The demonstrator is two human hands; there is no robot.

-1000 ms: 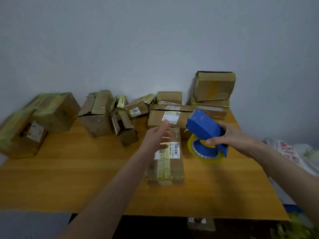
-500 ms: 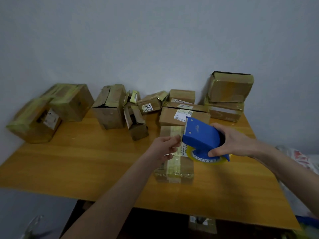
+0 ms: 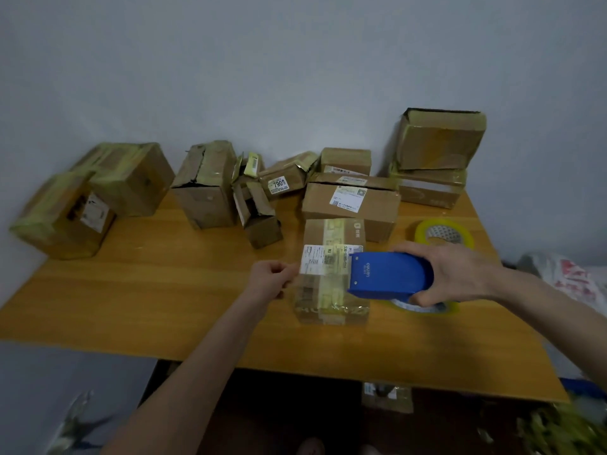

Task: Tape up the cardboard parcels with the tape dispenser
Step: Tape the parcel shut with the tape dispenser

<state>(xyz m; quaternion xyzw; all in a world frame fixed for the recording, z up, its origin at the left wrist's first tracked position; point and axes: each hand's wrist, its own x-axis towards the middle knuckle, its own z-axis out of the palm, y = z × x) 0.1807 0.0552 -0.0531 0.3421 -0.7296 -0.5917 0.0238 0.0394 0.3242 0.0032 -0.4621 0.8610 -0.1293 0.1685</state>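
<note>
At the near middle of the wooden surface (image 3: 164, 307), a labelled cardboard parcel (image 3: 331, 238) lies flat. The left hand (image 3: 269, 282) sits at its left edge, fingers curled, pinching what looks like the end of a clear tape strip (image 3: 315, 292) stretched across the box. The right hand (image 3: 460, 274) grips the blue tape dispenser (image 3: 387, 277) from above at the parcel's right edge. Just beyond, a spare tape roll (image 3: 423, 229) lies flat. Farther back, other parcels (image 3: 207, 188) crowd along the wall (image 3: 295, 77), two stacked at the far right.
</note>
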